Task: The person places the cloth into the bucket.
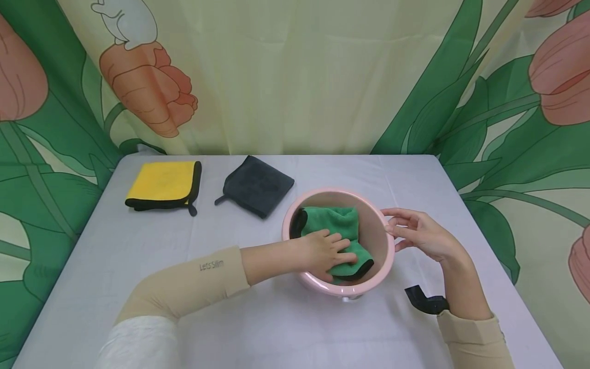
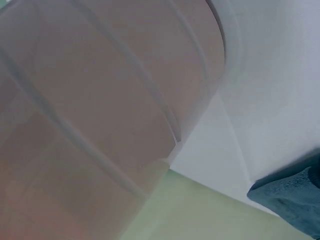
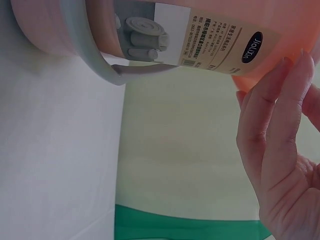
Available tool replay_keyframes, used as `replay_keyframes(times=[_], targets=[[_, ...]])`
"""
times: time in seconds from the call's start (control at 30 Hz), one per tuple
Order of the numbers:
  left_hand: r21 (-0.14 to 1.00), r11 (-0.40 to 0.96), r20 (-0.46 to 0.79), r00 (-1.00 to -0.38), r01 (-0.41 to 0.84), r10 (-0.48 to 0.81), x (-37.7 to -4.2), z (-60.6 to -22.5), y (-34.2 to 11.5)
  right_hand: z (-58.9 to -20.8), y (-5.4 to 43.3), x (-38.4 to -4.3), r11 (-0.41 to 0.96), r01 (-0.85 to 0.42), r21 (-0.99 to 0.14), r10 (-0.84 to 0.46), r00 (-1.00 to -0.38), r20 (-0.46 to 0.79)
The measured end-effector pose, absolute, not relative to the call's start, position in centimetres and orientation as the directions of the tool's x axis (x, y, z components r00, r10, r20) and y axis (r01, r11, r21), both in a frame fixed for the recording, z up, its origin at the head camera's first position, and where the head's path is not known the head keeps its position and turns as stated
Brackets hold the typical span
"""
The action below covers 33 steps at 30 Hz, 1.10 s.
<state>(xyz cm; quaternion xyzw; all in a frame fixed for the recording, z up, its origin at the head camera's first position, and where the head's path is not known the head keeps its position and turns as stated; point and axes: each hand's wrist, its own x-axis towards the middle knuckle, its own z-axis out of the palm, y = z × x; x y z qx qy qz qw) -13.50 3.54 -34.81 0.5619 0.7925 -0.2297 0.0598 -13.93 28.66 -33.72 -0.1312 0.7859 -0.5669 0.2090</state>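
A pink bucket (image 1: 338,192) stands upright on the table with a folded green towel (image 1: 334,220), edged in black, inside it. My left hand (image 1: 324,251) reaches into the bucket and rests on the towel, its fingers spread. At the right side of the rim, the fingertips of my right hand (image 1: 417,233) touch the bucket from outside. The right wrist view shows those fingers against the bucket's outer wall, near a printed label (image 3: 215,40). In the left wrist view the bucket's wall (image 2: 100,100) covers much of the picture, and the left hand is hidden.
A folded yellow towel (image 1: 163,182) with black edging lies at the table's back left. Beside it is a folded dark grey towel (image 1: 258,185). The bucket's grey handle (image 3: 92,55) hangs down its side. A patterned curtain (image 1: 295,77) rises behind the white-covered table (image 1: 221,318).
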Motion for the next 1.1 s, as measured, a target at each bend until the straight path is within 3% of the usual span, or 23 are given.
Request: replay_keyframes(times=[0.27,0.7,0.83,1.1], targets=[[-0.241,0.312,-0.299,-0.377,0.919,0.877,-13.8,-34.7,3.6,-33.9,28.8,-14.1,0.315,0.025,-0.949,-0.452,-0.875,-0.173],[-0.242,0.443,0.14,-0.421,0.863,0.896,-16.1,-33.4,0.9,-34.1,28.9,-14.1,0.326,0.025,-0.945,-0.442,-0.88,-0.175],[-0.223,0.539,0.248,-0.488,0.812,0.837,-17.6,-32.6,-1.1,-34.1,28.9,-14.1,0.324,0.017,-0.946,-0.444,-0.88,-0.168],[-0.109,0.771,0.323,-0.711,0.628,0.625,-20.8,-32.7,-6.8,-34.1,28.8,-14.2,0.32,0.013,-0.947,-0.455,-0.875,-0.166]])
